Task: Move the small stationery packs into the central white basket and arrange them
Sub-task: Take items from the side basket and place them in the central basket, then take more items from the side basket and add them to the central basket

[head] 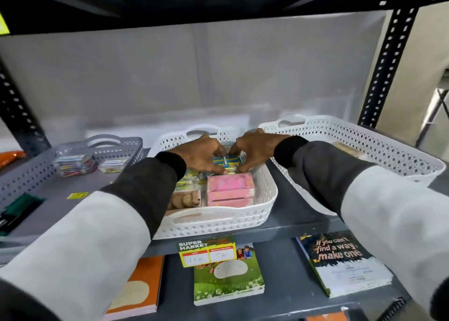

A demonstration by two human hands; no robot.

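Both hands reach into the central white basket [264,194] on the shelf. My left hand [199,154] and my right hand [255,150] meet over a cluster of small blue and yellow stationery packs [227,161] at the basket's far half, fingers curled down and pinching them. Closer to me in the basket lie stacked pink boxes [229,187], more yellow packs [185,182] and a tan pack [185,198]. My left sleeve hides the basket's left side.
A grey basket [31,172] on the left holds colourful packs [75,164] and a clear pack [113,165]. A large white basket [379,146] stands on the right. Below hang a price tag [206,250], with notebooks [228,279] and a dark booklet [342,262] on the lower shelf.
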